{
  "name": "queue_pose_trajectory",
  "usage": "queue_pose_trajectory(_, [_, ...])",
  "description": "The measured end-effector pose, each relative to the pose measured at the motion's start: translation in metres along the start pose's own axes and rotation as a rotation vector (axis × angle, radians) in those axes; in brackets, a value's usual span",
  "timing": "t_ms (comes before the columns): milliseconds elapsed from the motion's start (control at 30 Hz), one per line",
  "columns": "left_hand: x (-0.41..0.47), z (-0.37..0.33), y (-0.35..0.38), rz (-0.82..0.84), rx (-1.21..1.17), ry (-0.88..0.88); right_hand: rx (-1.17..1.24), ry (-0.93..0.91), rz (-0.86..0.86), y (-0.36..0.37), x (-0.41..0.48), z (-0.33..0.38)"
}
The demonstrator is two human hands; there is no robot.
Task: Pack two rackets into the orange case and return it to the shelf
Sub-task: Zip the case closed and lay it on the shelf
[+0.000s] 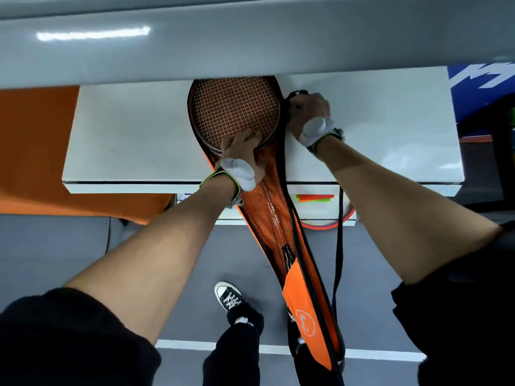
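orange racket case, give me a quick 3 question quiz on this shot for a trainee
1. True or false: the orange case is fully zipped shut.
2. Which of the two hands presses on the racket head?
A. left hand
B. right hand
C. neither
3. Fill in: the head end of the case lies on the white ____, while its handle end hangs off the front edge.

Key:
1. False; it lies open and the racket strings show.
2. A; the right hand grips the case edge by the black strap.
3. shelf
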State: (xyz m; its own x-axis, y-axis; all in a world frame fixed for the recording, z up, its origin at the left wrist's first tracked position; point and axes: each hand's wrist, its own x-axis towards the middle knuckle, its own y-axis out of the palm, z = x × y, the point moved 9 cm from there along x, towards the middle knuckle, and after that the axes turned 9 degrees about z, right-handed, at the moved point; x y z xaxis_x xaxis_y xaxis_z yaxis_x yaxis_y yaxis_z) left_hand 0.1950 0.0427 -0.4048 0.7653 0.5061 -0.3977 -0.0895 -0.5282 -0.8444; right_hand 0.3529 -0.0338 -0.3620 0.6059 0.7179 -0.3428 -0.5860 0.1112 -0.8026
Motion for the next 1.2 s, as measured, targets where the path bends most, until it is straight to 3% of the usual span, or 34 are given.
queue_pose_trajectory(233, [-0.008, -0.006, -0.005, 0.000, -0.001, -0.030, 0.139, 0.057, -0.065, -0.005, 0.012, -0.016])
queue_pose_trajectory(567, [-0.005, -0.007, -0.002, 0.043, 0.015, -0.044, 0.047, -0.053, -0.012, 0.005, -0.005, -0.012])
queue_pose_trajectory(833, [-0.004, -0.007, 0.000, 0.050, 0.016, -0.055, -0.125, -0.122, 0.226, 0.046, -0.057, -0.012])
queue_pose_trajectory(933, [-0.004, -0.009, 0.001, 0.058, 0.015, -0.061, -0.039, -0.086, 0.281, 0.057, -0.081, -0.020])
queue_pose_trajectory(1100, [-0.007, -0.013, 0.000, 0.071, 0.011, -0.072, 0.259, 0.025, 0.074, 0.043, -0.118, -0.042])
queue_pose_trajectory(1200, [-0.010, -0.015, -0.002, 0.061, 0.003, -0.075, 0.232, 0.023, 0.145, 0.060, -0.137, -0.025])
